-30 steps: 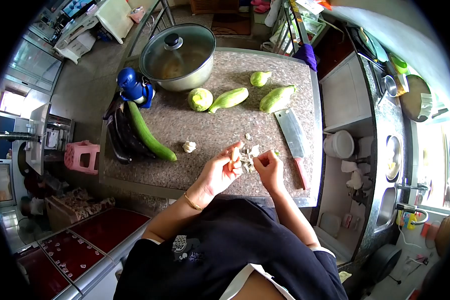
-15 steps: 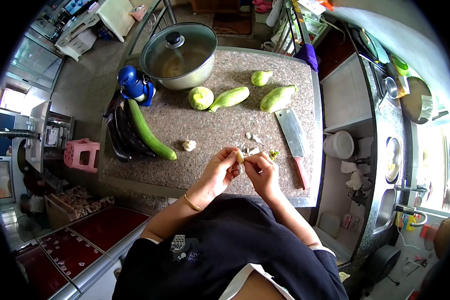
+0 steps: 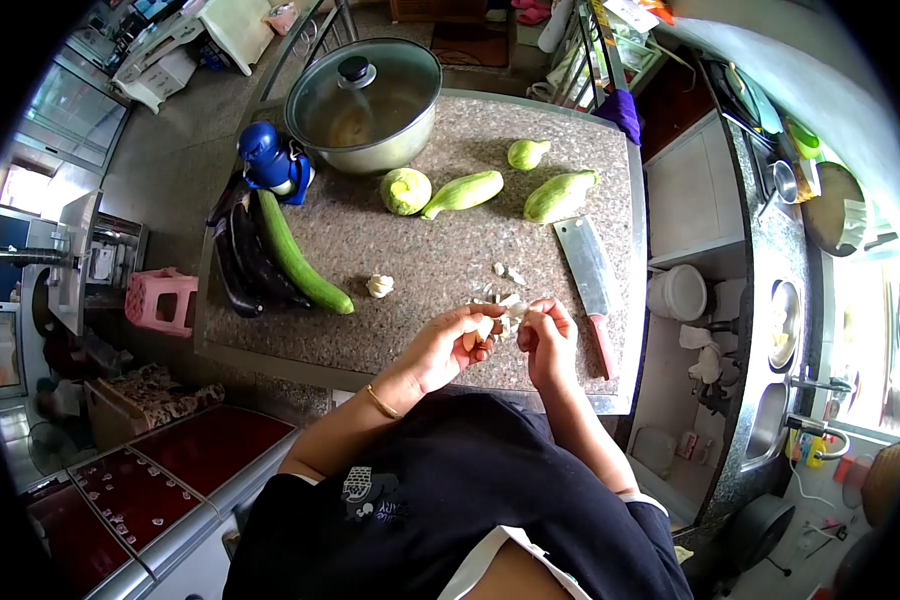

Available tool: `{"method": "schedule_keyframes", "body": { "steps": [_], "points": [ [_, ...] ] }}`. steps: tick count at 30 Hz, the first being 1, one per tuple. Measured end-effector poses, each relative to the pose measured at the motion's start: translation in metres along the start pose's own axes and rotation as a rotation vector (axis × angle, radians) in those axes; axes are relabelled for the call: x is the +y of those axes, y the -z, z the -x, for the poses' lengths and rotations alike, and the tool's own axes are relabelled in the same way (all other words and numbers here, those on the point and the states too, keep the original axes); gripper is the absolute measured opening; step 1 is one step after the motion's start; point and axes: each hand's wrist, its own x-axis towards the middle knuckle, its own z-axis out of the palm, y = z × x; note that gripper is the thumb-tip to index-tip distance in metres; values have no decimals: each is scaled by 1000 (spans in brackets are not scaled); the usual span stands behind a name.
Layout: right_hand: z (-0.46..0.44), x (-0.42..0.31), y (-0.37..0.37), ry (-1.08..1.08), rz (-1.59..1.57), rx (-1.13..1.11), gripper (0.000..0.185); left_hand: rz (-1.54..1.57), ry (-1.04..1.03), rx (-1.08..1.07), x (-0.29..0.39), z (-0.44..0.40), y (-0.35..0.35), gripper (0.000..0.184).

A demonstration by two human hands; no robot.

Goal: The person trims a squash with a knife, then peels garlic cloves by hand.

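Note:
Over the near side of the stone-topped table, my left hand [image 3: 448, 348] is closed on a pale garlic clove [image 3: 483, 329]. My right hand [image 3: 550, 340] is pinched around a bit of whitish garlic skin [image 3: 517, 311], a little apart from the left. Loose peelings [image 3: 510, 300] lie on the table just beyond the fingers. A garlic bulb [image 3: 380, 286] sits to the left of my hands. To the right, a cleaver [image 3: 585, 268] rests flat with its red handle toward me.
A lidded pot [image 3: 370, 120] and a blue bottle [image 3: 270, 165] stand at the back left. Dark eggplants [image 3: 245, 260] and a long green gourd [image 3: 295, 255] lie at the left. Several pale green squashes [image 3: 463, 194] are spread across the back. A sink counter [image 3: 760, 360] runs along the right.
My hands have moved apart, the right one shifting rightward with a piece of skin. The clove stays with the left hand, and the view has tilted slightly.

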Motion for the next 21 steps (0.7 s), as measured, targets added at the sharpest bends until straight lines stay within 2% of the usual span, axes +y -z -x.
{"method": "schedule_keyframes", "body": {
  "steps": [3,4,6,9,11,12,14,16,17,18,19,21],
  "points": [
    [-9,5,16,-4,320,55,7,17,1,-39,3,2,7,37],
    [-10,8,20,-4,320,58,7,53,10,-40,5,3,8,37],
    [-12,15,26,232,802,60,4,85,6,-52,10,6,12,39],
    [-11,24,35,243,982,41,5,78,-58,-49,25,8,34,34],
    [-7,23,30,111,952,-66,11,120,-190,79,47,15,44,33],
    [-6,27,29,22,897,-147,12,84,-294,152,59,20,42,40],
    [-4,32,20,-148,777,-296,16,22,-404,129,82,27,67,40],
    [-7,50,17,-148,707,-412,22,-41,-461,154,91,30,81,37],
    [-8,56,13,-147,677,-448,24,-361,-462,369,93,30,85,30],
    [-11,58,11,-245,648,-537,26,-681,-452,584,94,30,88,25],
    [-13,62,7,-280,617,-594,30,-682,-456,585,92,28,91,25],
    [-15,65,0,-381,418,-713,35,-1600,-586,758,81,22,93,27]
  ]
}}
